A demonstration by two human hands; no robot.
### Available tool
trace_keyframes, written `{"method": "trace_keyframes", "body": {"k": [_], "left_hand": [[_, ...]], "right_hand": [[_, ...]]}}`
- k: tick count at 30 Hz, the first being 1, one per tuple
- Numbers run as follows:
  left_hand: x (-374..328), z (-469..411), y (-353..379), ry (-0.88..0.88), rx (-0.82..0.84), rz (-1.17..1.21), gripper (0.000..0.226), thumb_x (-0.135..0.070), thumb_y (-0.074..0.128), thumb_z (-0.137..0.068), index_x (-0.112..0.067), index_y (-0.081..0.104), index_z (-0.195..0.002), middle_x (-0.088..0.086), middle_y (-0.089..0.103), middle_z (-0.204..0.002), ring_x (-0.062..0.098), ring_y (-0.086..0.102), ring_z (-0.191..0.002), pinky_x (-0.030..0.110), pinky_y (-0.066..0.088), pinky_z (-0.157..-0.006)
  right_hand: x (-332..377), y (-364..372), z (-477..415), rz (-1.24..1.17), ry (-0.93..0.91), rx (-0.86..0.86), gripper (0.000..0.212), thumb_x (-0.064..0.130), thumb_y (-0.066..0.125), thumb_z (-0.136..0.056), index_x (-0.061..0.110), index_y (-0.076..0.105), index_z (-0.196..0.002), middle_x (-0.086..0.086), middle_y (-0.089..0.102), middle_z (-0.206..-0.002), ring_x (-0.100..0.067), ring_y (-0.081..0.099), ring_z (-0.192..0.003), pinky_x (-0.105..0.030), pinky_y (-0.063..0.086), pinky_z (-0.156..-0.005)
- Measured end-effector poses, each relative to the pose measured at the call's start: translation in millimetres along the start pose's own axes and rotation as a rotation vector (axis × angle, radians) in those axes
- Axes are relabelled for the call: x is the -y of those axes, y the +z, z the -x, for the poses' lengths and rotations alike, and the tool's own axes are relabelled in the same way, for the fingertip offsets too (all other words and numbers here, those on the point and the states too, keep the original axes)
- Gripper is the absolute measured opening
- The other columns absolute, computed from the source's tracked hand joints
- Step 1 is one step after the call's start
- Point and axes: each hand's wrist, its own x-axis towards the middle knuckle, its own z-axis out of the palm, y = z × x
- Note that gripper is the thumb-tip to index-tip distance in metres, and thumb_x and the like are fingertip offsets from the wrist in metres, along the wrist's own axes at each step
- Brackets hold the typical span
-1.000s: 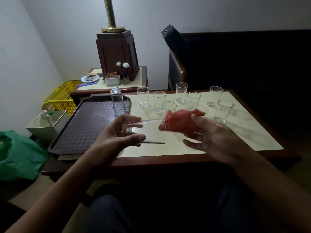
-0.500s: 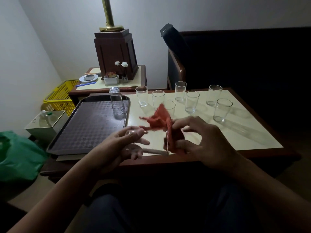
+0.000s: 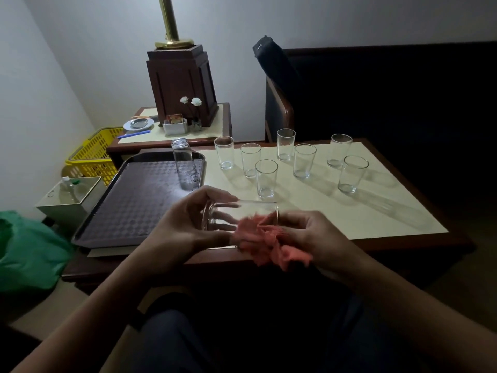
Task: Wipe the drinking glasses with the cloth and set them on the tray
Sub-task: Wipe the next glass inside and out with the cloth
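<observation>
Coral-red cloth [image 3: 265, 238] is bunched against the open mouth of a clear drinking glass [image 3: 236, 214], which is held on its side in the air above the near edge of the table [image 3: 363, 211]. The base end of this glass is gripped by the left hand [image 3: 185, 224], with the fingers curled over its far side and the thumb closed in from the near side. The cloth is pinched by the right hand [image 3: 317, 238], whose fingers are curled into the folds. A blurred part of the fabric can be seen through the glass wall at the rim, while the rest hangs below the hand. How far the cloth reaches inside cannot be told.

A dark brown patterned tray [image 3: 129, 208] lies at the left end of the table, and one upturned glass [image 3: 184, 164] stands mouth-down in its far right corner. Seven upright glasses are spread over the cream table top to the right of the tray, none touching another. The nearest of them [image 3: 266, 178] stands just beyond the held glass.

Behind the tray, a side table [image 3: 223, 122] carries a dark wooden lamp base [image 3: 183, 84]. A yellow plastic basket [image 3: 91, 154] and a green bag [image 3: 24, 251] are seen on the left.
</observation>
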Motion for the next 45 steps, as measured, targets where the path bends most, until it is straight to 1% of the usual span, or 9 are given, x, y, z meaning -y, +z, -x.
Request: {"method": "trace_keyframes", "body": {"k": [6,13,20,24,26,33,37,39,45], "left_hand": [[0.6,-2.8,11.6,-0.337,0.08,0.112,0.059,-0.047,0.073,-0.083,-0.002,0.065,-0.121,0.019,0.075,-0.094,0.025,0.06,-0.051,0.024,0.047,-0.043],[1.5,-1.1,6.1,-0.194,0.024,0.285,0.043,-0.009,0.075,-0.08,-0.003,0.061,-0.12,0.015,0.071,-0.099,0.033,0.067,-0.083,0.038,0.062,-0.077],[9.6,-5.1,9.9,-0.474,0.026,0.184,0.063,-0.054,0.069,-0.09,0.001,0.061,-0.121,0.03,0.068,-0.104,0.024,0.061,-0.05,0.023,0.046,-0.042],[13.5,-2.5,4.2,-0.257,0.102,0.372,0.048,-0.018,0.067,-0.087,-0.015,0.062,-0.135,0.021,0.066,-0.123,0.033,0.068,-0.079,0.034,0.06,-0.069],[10.4,-2.3,2.6,-0.195,0.101,0.389,0.05,-0.014,0.069,-0.086,-0.014,0.061,-0.136,0.017,0.068,-0.119,0.03,0.068,-0.076,0.03,0.06,-0.065],[13.6,-6.0,10.6,-0.452,0.007,0.145,0.082,-0.066,0.058,-0.081,0.006,0.058,-0.12,0.023,0.07,-0.088,0.027,0.061,-0.051,0.026,0.044,-0.043],[16.3,-4.1,7.8,-0.261,0.095,0.431,0.05,-0.023,0.062,-0.089,-0.011,0.057,-0.137,0.02,0.066,-0.132,0.041,0.065,-0.09,0.04,0.061,-0.077],[17.5,-4.0,8.2,-0.247,0.094,0.449,0.052,-0.014,0.065,-0.087,-0.011,0.057,-0.139,0.021,0.066,-0.131,0.036,0.067,-0.082,0.034,0.062,-0.071],[20.0,-5.7,15.4,-0.458,-0.008,0.097,0.079,-0.069,0.058,-0.089,0.006,0.058,-0.115,0.018,0.071,-0.075,0.021,0.056,-0.042,0.022,0.038,-0.038]], "right_hand": [[12.8,-5.0,14.5,0.706,-0.656,-0.165,0.042,0.017,0.087,-0.086,0.035,0.074,-0.123,0.014,0.078,-0.114,-0.007,0.074,-0.108,-0.022,0.058,-0.092],[2.1,-2.1,2.6,0.314,-0.154,-0.069,0.019,0.018,0.073,-0.1,0.021,0.08,-0.117,-0.001,0.082,-0.109,-0.02,0.079,-0.105,-0.051,0.059,-0.102],[-2.6,4.1,9.9,0.861,-0.848,-0.232,0.037,0.005,0.085,-0.089,0.017,0.078,-0.123,0.006,0.078,-0.119,-0.005,0.073,-0.111,-0.025,0.059,-0.093],[-1.0,0.0,4.6,0.569,-0.437,-0.297,0.027,0.032,0.08,-0.093,0.028,0.078,-0.12,0.015,0.08,-0.107,-0.001,0.075,-0.1,-0.035,0.063,-0.091],[-2.6,-2.8,2.8,0.433,-0.354,-0.27,0.023,0.026,0.077,-0.096,0.027,0.079,-0.12,0.012,0.082,-0.107,-0.006,0.077,-0.103,-0.043,0.062,-0.096],[-4.3,4.2,11.8,0.782,-0.779,-0.302,0.036,0.01,0.084,-0.091,0.018,0.078,-0.125,0.009,0.079,-0.119,-0.003,0.074,-0.11,-0.022,0.061,-0.09],[-2.8,6.0,7.7,0.489,-0.478,-0.319,0.029,0.028,0.081,-0.091,0.029,0.08,-0.12,0.014,0.082,-0.102,-0.003,0.078,-0.093,-0.03,0.065,-0.085],[-2.1,3.2,6.8,0.463,-0.452,-0.319,0.03,0.025,0.082,-0.092,0.025,0.079,-0.122,0.011,0.082,-0.105,-0.006,0.078,-0.099,-0.035,0.065,-0.088],[-10.3,-2.2,6.6,0.954,-0.987,-0.236,0.03,0.005,0.082,-0.091,0.006,0.078,-0.121,-0.007,0.074,-0.125,-0.019,0.071,-0.117,-0.028,0.059,-0.098]]}}
